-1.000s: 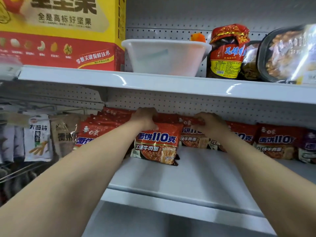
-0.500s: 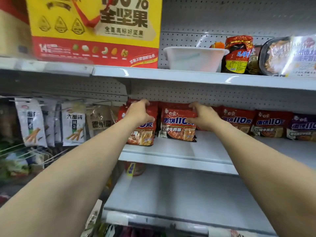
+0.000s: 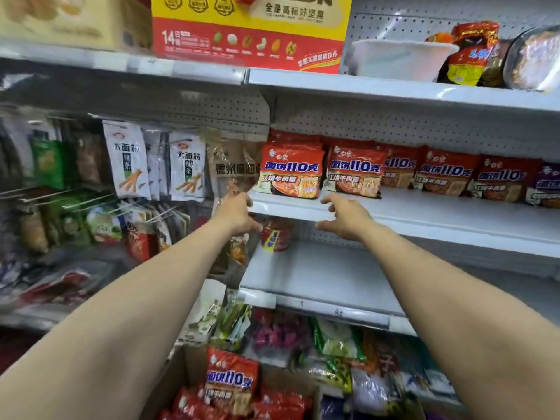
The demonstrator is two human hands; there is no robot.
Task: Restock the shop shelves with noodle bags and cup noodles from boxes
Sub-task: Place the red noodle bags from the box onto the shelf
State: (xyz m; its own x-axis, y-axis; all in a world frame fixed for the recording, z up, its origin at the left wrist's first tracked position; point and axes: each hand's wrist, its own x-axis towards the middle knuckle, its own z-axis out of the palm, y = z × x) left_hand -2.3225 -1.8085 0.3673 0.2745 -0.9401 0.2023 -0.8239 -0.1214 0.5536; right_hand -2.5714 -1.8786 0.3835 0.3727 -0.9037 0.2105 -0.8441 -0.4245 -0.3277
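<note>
Left grip point(image 3: 238, 213), right grip point(image 3: 348, 218) loose; noodle bags point(image 3: 291, 171) red.

Red noodle bags point(image 3: 290, 169) (blue-white lettering), white shelf point(image 3: 424, 213), yellow-red box point(image 3: 251, 28)

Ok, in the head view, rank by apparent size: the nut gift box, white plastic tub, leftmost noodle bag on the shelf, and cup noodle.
1. Nut gift box, even cropped at the top.
2. White plastic tub and leftmost noodle bag: about alike, so not ranked.
3. Cup noodle, partly hidden.
</note>
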